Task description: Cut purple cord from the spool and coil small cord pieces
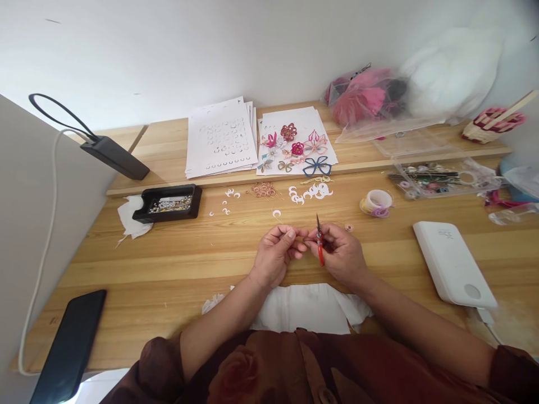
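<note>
Two hands meet just right of the frame's middle, above the wooden table (168, 264). The left hand (272, 255) pinches a thin piece (306, 240) between thumb and fingers; the right hand (343, 251) seems to grip its other end while also keeping red-handled snips (320, 252) tucked in its fingers, dark tips pointing toward the top of the frame. From where I stand, the piece is too small and too covered to say what it is. White crescents (320, 191) and copper-coloured loops (264, 189) lie beyond the hands, with flower shapes (297, 148) on paper at upper centre. I'd judge the step in hand as close fingertip work on that piece, the snips merely held by. The next move calls for a steady pinch and, should cutting be wanted, turning the blades toward it.
</note>
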Demonstrator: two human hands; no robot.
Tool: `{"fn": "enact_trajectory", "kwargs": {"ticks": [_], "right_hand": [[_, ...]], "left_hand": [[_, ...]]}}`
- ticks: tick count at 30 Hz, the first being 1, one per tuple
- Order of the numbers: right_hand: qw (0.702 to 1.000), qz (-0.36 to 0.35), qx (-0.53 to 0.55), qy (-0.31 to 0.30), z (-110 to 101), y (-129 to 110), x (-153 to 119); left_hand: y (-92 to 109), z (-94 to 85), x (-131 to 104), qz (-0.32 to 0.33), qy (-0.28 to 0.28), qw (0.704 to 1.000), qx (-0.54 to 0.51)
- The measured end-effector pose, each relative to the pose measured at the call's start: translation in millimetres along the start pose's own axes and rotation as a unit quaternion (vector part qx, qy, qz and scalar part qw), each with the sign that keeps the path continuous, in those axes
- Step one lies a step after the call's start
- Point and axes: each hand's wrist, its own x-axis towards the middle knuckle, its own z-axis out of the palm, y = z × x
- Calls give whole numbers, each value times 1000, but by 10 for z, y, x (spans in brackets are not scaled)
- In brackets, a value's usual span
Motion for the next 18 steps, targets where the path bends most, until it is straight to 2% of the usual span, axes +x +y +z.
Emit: {"fn": "enact_trajectory", "kwargs": {"ticks": [8, 14, 18], "right_hand": [[1000, 14, -15, -5, -19, -30, 28], [999, 9, -15, -32, -64, -28, 37], [998, -15, -52, -45, -126, -95, 45]], "left_hand": [[29, 2, -12, -38, -17, 998, -44], [26, 12, -29, -40, -6, 999, 16], [19, 9, -50, -32, -31, 997, 61]]}}
